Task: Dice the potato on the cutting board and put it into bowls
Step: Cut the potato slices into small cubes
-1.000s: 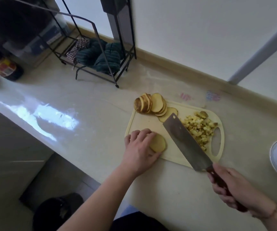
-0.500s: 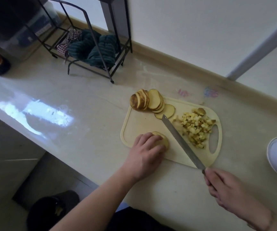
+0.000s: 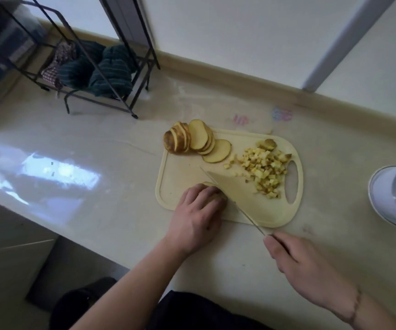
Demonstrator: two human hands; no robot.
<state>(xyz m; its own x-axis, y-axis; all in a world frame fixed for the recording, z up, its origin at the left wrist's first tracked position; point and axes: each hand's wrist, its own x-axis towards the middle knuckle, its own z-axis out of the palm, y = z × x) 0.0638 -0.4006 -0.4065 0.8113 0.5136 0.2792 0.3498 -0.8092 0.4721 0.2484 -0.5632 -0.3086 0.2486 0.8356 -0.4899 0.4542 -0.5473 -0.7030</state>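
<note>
Fingers on potato slice; no legible writing.

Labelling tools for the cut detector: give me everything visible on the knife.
The knife is a broad cleaver seen almost edge-on, so its blade reads as a thin grey line slanting across the cutting board. The right hand grips its handle, hiding it. The blade stands beside the potato slices under the left hand.

Glossy beige counter, white wall, black wire rack.
</note>
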